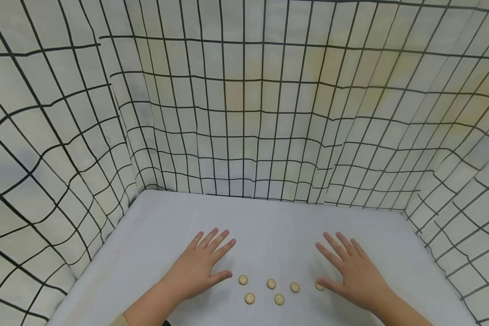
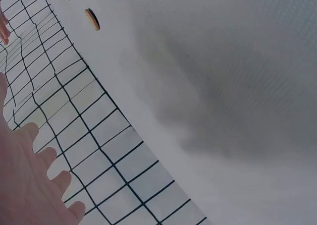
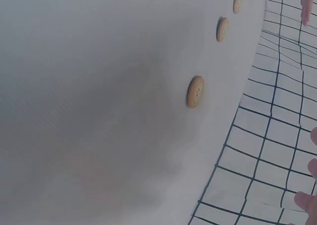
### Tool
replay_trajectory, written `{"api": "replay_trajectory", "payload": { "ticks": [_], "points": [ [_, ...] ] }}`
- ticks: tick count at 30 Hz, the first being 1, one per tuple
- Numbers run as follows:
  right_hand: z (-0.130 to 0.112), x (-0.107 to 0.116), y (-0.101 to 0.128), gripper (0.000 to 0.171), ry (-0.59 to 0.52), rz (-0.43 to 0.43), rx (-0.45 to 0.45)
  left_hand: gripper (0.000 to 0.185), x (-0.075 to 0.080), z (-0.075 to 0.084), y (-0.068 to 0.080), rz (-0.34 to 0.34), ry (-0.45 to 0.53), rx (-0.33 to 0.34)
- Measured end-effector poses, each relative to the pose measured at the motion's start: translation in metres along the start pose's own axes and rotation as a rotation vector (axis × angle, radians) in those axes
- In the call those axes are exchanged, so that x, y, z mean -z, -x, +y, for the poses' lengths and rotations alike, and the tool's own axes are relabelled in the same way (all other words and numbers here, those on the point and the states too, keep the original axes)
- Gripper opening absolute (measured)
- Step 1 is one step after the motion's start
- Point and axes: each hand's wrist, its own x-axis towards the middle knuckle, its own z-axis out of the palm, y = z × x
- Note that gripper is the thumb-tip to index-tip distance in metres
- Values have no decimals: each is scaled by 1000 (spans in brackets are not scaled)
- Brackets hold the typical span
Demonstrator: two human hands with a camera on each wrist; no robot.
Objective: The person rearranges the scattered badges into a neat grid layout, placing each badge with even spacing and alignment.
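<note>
Grip: left hand (image 1: pixel 199 267) and right hand (image 1: pixel 357 277) splayed, empty | Risk: rightmost button (image 1: pixel 319 287) might skid | Cause: low thumb sweep

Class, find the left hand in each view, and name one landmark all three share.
Head: left hand in the lower half, left of centre.
Left wrist: left hand at the lower left, partly cut off.
Right wrist: left hand at the top right, only partly shown.
Shared landmark: the black-lined wall.

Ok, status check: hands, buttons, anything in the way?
Left hand, right hand spread, empty. Six buttons on white surface. Right thumb partly hides one in head view.
</note>
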Motion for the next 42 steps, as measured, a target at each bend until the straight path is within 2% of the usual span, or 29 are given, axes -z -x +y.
{"api": "replay_trajectory", "payload": {
  "ticks": [6,10,14,23,33,42],
  "points": [
    [-2,-1,0,79,-45,14,-6,72,-2,0,0,-57,129,27],
    [-5,-2,-1,77,-70,-12,-31,69,-4,-1,1,-108,254,52],
    [-6,-6,-1,74,-102,-34,-53,67,-6,-2,1,-148,314,77],
    [-10,-12,-1,56,-212,-120,-90,57,-11,0,-1,-161,359,73],
    [-13,-23,-3,53,-378,-238,-176,49,-21,2,-6,-116,327,40],
    [-11,-33,-6,48,-445,-311,-133,41,-33,3,-12,-189,389,26]
  ]
}}
